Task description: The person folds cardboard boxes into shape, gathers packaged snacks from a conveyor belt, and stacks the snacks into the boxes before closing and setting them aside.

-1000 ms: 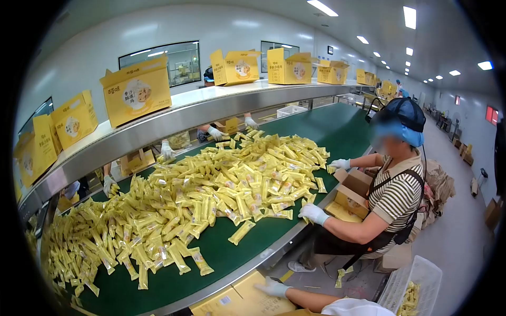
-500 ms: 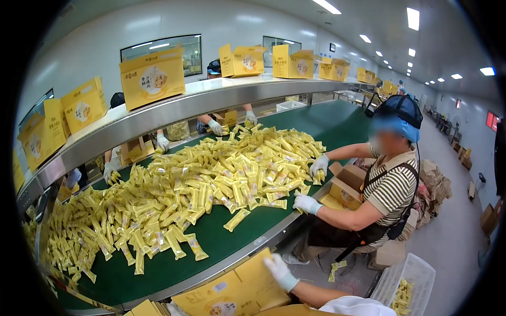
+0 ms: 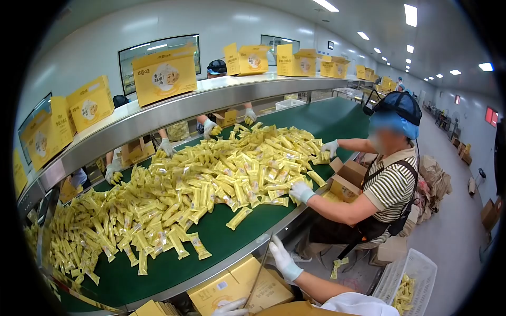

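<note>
My right hand (image 3: 286,262), in a white glove, holds the upper end of a thin flat carton (image 3: 258,279) that is seen almost edge-on. My left hand (image 3: 230,308), also gloved, is at the carton's lower end, closed about it; the bottom of the frame cuts part of this hand off. Behind the edge lies a yellow printed carton face (image 3: 208,292) with a barcode label. Just beyond my hands, a big heap of yellow wrapped snack packs (image 3: 221,179) covers much of the green conveyor belt (image 3: 226,226).
A co-worker (image 3: 392,184) in a striped shirt sits at right beside an open carton (image 3: 348,179). Gloved hands (image 3: 211,128) reach in from the far side. Yellow boxes (image 3: 164,76) line the raised shelf. A white crate (image 3: 408,287) with packs stands lower right.
The carton under my hands has turned from face-on to nearly edge-on. My right hand has shifted slightly up, and my left hand shows more. The co-worker's hands have moved at the heap.
</note>
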{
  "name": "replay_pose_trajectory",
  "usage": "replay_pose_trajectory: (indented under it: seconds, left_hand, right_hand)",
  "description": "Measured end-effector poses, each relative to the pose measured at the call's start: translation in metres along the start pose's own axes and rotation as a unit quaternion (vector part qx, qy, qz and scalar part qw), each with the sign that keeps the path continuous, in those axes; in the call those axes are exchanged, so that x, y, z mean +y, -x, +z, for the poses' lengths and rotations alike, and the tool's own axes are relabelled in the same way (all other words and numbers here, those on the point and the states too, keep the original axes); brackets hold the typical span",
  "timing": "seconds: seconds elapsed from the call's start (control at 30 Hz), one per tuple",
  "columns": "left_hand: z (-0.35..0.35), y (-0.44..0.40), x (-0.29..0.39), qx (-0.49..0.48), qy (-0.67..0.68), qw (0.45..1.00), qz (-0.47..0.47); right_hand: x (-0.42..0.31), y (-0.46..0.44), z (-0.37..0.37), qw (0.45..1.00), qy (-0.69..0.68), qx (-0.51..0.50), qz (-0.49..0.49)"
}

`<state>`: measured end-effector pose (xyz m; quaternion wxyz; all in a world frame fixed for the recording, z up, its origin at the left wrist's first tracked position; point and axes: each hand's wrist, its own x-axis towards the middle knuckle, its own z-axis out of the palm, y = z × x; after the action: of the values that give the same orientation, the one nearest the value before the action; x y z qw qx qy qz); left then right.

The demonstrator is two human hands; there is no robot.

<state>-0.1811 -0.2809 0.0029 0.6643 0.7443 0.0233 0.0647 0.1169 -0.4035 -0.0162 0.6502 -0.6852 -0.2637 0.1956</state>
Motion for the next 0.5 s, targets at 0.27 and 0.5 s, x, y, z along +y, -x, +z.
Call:
replay_pose_trajectory:
  seconds: [0.27,0.5]
  left_hand:
    - [-0.006,-0.014,0.03,0.033,-0.225,0.949,0.217]
    - [-0.014,-0.037,0.067,0.088,-0.394,0.818,0.409]
  right_hand:
    - [-0.01,0.01,-0.012,0.967,0.201,0.081,-0.137]
    - [-0.09,0.006,-0.044,0.966,0.25,-0.063,-0.015]
